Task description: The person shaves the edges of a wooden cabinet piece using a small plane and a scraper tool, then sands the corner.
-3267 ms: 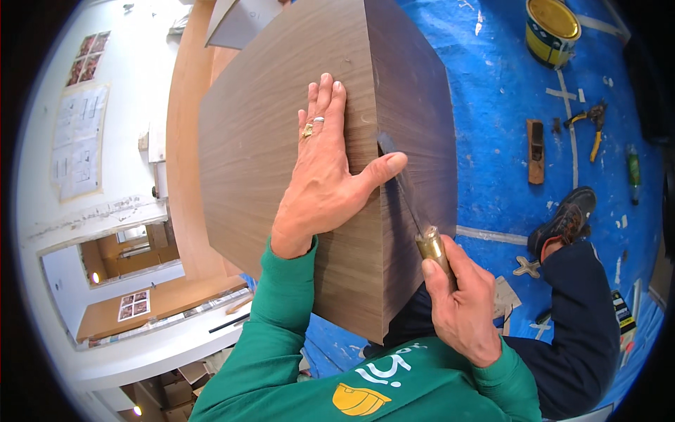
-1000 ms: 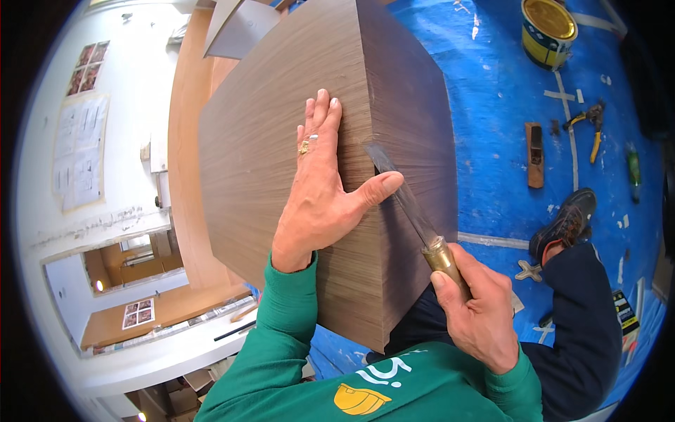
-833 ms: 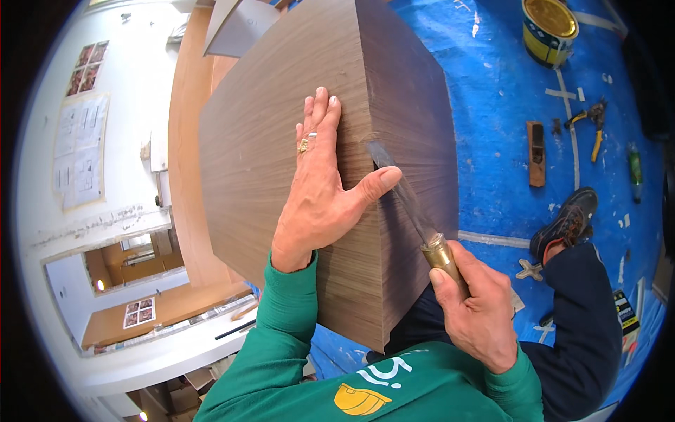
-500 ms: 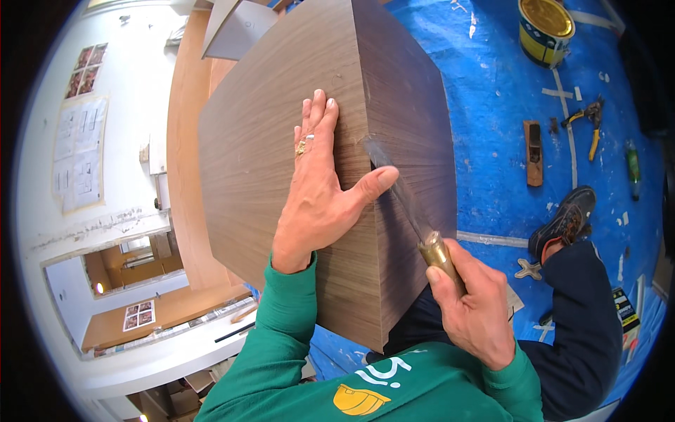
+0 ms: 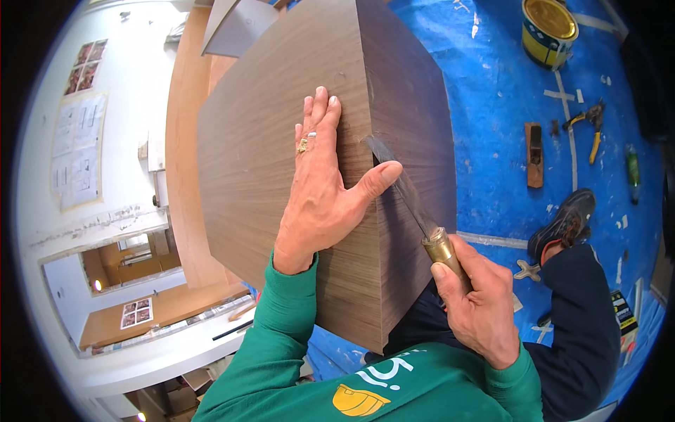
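Observation:
A large brown wood-grain panel box [image 5: 274, 155] stands in front of me, one long corner edge running toward me. My left hand [image 5: 320, 190] lies flat on its broad face, fingers stretched out, thumb apart and reaching over the corner, with rings on one finger. In my right hand [image 5: 478, 295] is a chisel [image 5: 408, 193], gripped by its handle just below the brass ferrule. Its long dark blade slants up and left past my left thumb, and its tip meets the corner edge. A small thin curl shows at the tip.
Blue sheeting [image 5: 485, 162] with pale tape covers the floor at right. On it are a wooden hand plane [image 5: 534, 155], yellow-handled pliers [image 5: 595, 133], a green bottle [image 5: 633, 174] and a paint can [image 5: 548, 35]. My shoe [image 5: 562, 221] rests there too. A white wall [image 5: 126, 162] is left.
My right hand and the chisel have shifted slightly right and down. The left hand stays pressed on the panel, and the view has moved a little.

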Available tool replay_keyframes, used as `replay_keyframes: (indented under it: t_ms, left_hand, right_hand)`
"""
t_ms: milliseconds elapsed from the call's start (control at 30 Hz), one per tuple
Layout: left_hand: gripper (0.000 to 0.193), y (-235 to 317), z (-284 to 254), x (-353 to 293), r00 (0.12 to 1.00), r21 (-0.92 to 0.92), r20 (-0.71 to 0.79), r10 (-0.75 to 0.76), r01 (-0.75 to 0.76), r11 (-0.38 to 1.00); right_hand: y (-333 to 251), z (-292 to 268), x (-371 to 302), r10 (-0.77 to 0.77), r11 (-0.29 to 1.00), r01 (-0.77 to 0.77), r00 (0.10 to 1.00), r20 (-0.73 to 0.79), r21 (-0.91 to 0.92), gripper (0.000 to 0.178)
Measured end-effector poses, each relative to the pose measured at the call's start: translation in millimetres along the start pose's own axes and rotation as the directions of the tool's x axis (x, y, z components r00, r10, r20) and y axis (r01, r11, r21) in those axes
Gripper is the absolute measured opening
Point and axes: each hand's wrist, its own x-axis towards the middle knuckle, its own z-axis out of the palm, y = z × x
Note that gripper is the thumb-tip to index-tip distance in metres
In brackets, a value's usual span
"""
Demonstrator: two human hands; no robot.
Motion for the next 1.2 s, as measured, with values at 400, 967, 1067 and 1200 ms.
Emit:
replay_keyframes:
  t_ms: [400, 967, 1067, 1200]
  left_hand:
    - [0.108, 6.6, 1.5, 4.3, 0.998, -0.028, -0.03, -0.063, 0.062, 0.998]
    - [0.114, 6.1, 0.9, 4.1, 0.995, -0.059, -0.043, -0.085, 0.082, 0.995]
    - [0.113, 1.0, -2.6, 1.1, 0.999, -0.071, -0.03, -0.045, 0.043, 0.997]
    - [0.107, 1.6, 0.6, 5.0, 0.998, -0.073, -0.043, -0.049, 0.045, 0.996]
  right_hand:
    - [-4.3, 7.3, 3.8, 0.002, 1.0, -0.003, 1.0, -0.028, -0.011, 0.043]
    - [-2.8, 9.7, 7.0, -0.083, 0.996, 0.081, 0.995, -0.047, -0.041, 0.04]
    - [-2.8, 9.4, 7.6, -0.092, 0.995, 0.091, 0.995, -0.045, -0.041, 0.04]
    - [2.4, 13.5, 7.9, -0.099, 0.995, 0.097, 0.992, -0.077, -0.022, 0.041]
